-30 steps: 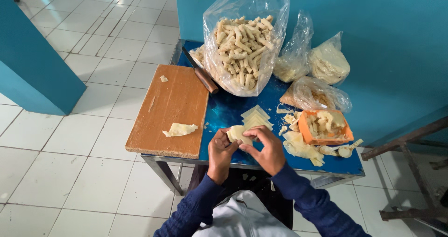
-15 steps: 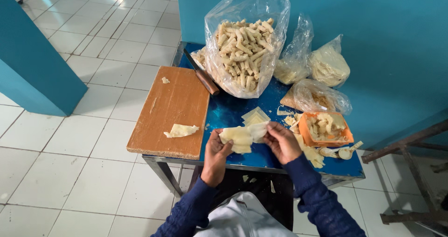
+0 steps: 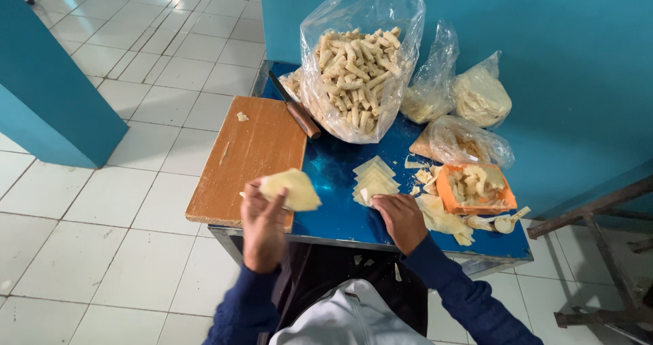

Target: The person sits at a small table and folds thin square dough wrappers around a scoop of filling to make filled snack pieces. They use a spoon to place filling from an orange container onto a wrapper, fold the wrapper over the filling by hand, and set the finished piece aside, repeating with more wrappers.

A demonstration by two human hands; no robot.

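My left hand holds a pale folded dough wrapper above the near edge of the wooden cutting board. My right hand rests on the blue table, its fingers touching the near edge of a small stack of pale square wrappers. An orange tray with pale filling pieces sits to the right of the stack, with dough scraps in front of it.
A large clear bag of finished rolls stands at the back of the table, with a wooden-handled knife beside it. Smaller plastic bags lie along the blue wall. A metal frame stands to the right. White floor tiles surround the table.
My hands have parted. The left hand carried the folded wrapper left over the cutting board; the right hand dropped onto the wrapper stack.
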